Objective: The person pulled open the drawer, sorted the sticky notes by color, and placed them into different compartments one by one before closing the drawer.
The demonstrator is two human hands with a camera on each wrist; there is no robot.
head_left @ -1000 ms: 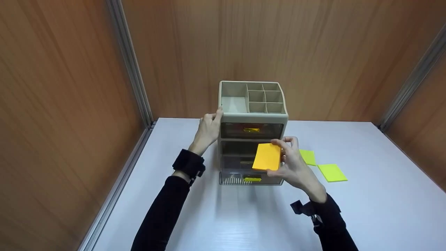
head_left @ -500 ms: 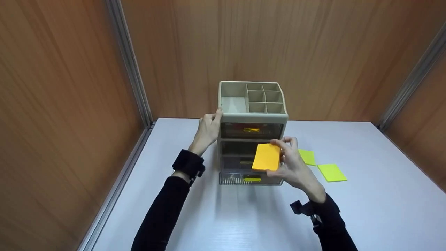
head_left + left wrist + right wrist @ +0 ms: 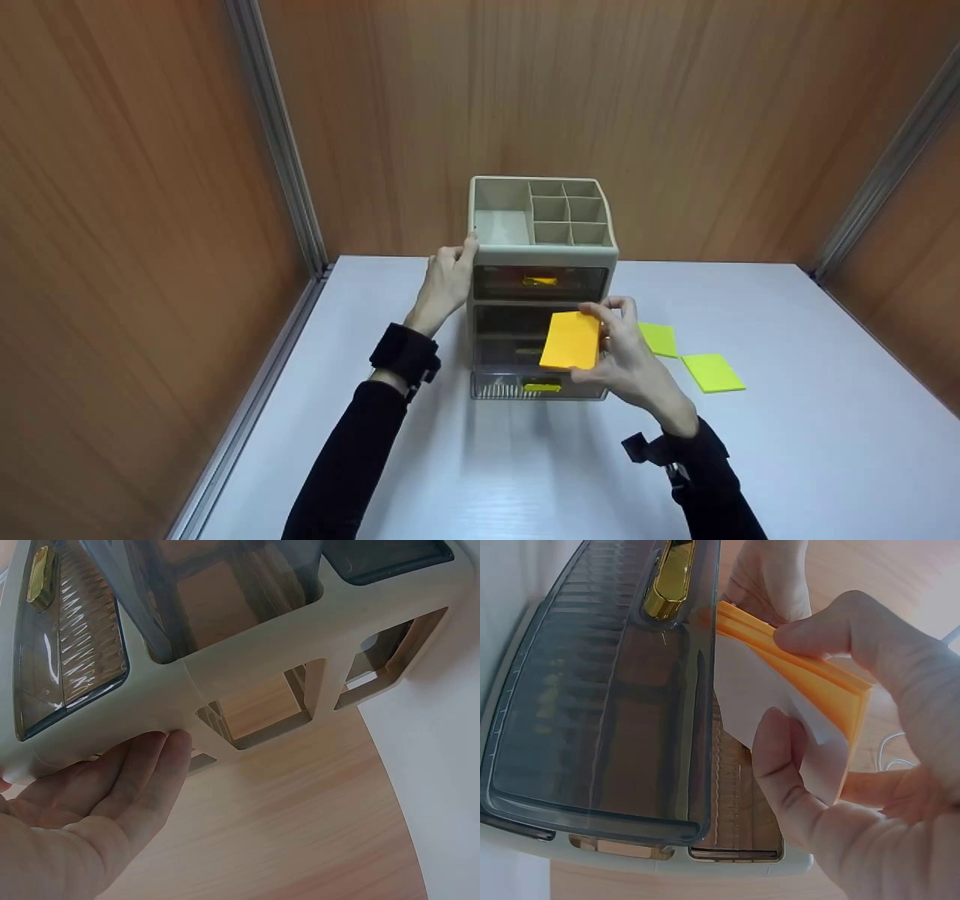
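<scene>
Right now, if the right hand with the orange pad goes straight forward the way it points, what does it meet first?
Probably the organizer: the right hand holds the orange sticky-note pad just before its open drawer, though depth is unclear.

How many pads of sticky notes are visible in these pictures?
3. An orange pad is in the right hand above the open drawer; two green pads lie on the table. Others may be hidden in drawers.
</scene>
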